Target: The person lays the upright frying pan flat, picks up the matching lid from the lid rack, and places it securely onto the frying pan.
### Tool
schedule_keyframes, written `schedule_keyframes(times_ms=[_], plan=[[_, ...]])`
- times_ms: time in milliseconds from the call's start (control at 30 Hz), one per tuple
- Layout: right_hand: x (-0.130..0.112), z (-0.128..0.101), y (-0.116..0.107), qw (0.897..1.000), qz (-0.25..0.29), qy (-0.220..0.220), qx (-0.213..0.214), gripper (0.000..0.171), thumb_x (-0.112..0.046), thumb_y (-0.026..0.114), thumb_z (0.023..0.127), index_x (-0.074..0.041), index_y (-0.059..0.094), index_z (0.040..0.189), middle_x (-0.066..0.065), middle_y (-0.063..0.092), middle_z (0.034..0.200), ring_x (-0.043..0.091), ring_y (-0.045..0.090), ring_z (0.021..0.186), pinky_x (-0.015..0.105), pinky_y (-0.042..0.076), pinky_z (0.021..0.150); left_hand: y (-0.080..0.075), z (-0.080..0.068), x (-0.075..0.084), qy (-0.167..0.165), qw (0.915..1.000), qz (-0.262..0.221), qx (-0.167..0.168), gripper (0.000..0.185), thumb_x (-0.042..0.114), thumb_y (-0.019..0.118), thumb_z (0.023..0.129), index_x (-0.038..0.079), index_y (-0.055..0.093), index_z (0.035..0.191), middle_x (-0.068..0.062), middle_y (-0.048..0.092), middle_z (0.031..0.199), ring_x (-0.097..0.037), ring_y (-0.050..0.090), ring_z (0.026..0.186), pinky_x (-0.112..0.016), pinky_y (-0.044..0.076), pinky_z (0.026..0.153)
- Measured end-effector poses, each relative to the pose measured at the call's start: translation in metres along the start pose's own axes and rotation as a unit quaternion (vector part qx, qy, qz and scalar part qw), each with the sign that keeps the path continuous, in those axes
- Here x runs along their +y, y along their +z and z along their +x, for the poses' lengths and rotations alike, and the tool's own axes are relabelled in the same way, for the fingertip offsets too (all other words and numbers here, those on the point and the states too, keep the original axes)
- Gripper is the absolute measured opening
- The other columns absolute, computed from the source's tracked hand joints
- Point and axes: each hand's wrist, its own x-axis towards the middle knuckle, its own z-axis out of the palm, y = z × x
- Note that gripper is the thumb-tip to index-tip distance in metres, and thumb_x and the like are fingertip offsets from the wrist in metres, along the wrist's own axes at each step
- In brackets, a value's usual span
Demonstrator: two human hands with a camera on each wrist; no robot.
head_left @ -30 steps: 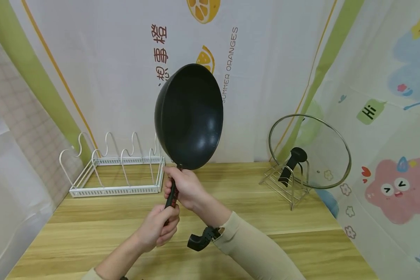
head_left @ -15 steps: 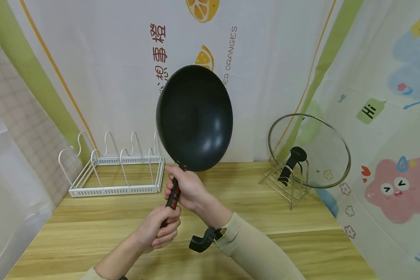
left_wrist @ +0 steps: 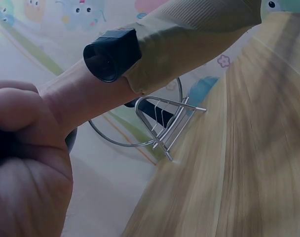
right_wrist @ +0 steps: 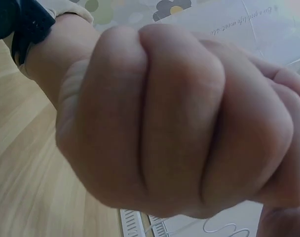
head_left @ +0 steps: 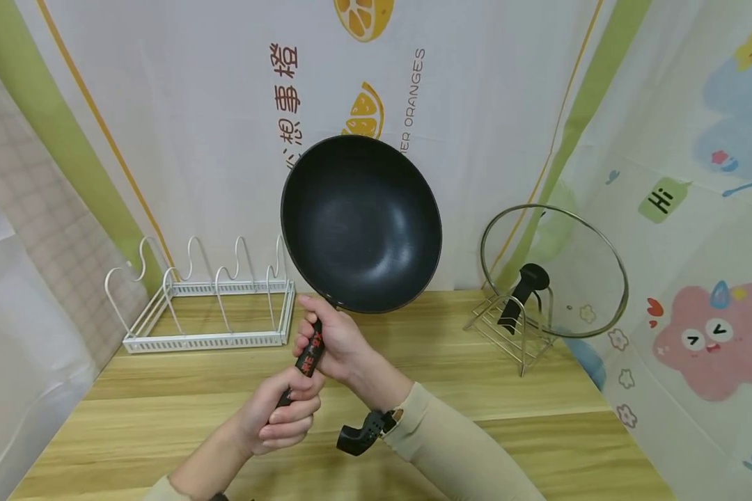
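Head view: right hand wrapped round the upper part of the black handle with red lettering, close under the bowl; left hand curled round the lower end of the same handle, just below and touching the right. Two grips stacked this way likely to steady a heavy load carried out on a long lever. Held up above the bench, clear of it, the round black non-stick wok, tipped on edge with its dark inside turned toward the camera, handle pointing down and to the left. Right wrist view: a tight fist, fingers fully curled, handle itself hidden inside. Left wrist view: only the blurred heel of the left hand and the beige sleeve of the other arm with its black wrist camera. Further out, at the back left of the bench, a white wire rack with looped dividers, slots standing free, well apart from the wok. At the back right, a round glass lid with a black knob, propped upright in a small metal wire stand, leaning so as not to roll.
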Motion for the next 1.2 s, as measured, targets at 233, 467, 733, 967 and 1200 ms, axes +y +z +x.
schedule_keyframes(times_ms=[233,467,733,967,1200], plan=[[-0.003,-0.001,-0.001,0.989,0.095,0.01,-0.116,0.056,-0.029,0.036,0.116,-0.028,0.036,0.06,-0.017,0.043,0.053,-0.002,0.044,0.048,0.014,0.032,0.056,-0.004,0.0,0.005,-0.017,0.9981,-0.035,-0.048,0.03,0.022,0.032,0.111,0.017,0.028,0.081,0.01,0.026,0.055,-0.005,0.019,0.035,-0.024,0.01,0.027],[-0.002,-0.003,0.001,0.986,0.101,0.02,-0.132,0.061,-0.028,0.029,0.117,-0.028,0.034,0.056,-0.017,0.04,0.052,-0.001,0.04,0.047,0.014,0.031,0.055,-0.009,-0.004,0.008,-0.036,0.9965,-0.038,-0.065,0.031,0.024,0.032,0.112,0.017,0.026,0.081,0.01,0.026,0.055,-0.004,0.021,0.035,-0.024,0.011,0.027],[-0.003,-0.004,0.008,0.995,0.076,0.006,-0.069,0.056,-0.026,0.038,0.115,-0.025,0.035,0.058,-0.015,0.036,0.056,0.0,0.038,0.049,0.016,0.029,0.057,-0.005,-0.013,0.023,-0.063,0.9971,0.042,-0.001,0.027,0.019,0.028,0.111,0.019,0.034,0.085,0.011,0.025,0.059,-0.004,0.017,0.038,-0.024,0.008,0.029],[-0.003,-0.003,0.017,0.997,0.079,-0.008,-0.002,0.048,-0.023,0.043,0.113,-0.023,0.032,0.066,-0.013,0.032,0.06,0.002,0.036,0.051,0.016,0.032,0.058,0.005,-0.022,0.037,-0.093,0.9732,0.17,0.123,0.031,0.016,0.033,0.115,0.018,0.041,0.086,0.014,0.031,0.06,0.003,0.026,0.041,-0.027,0.007,0.033],[0.003,-0.002,0.019,0.996,0.077,-0.022,0.045,0.047,-0.023,0.044,0.113,-0.022,0.033,0.067,-0.012,0.031,0.063,0.003,0.035,0.055,0.018,0.037,0.063,0.006,-0.031,0.051,-0.128,0.9399,0.265,0.173,0.049,0.02,0.04,0.119,-0.008,0.026,0.08,0.014,0.041,0.059,0.002,0.028,0.042,-0.028,0.009,0.034]])
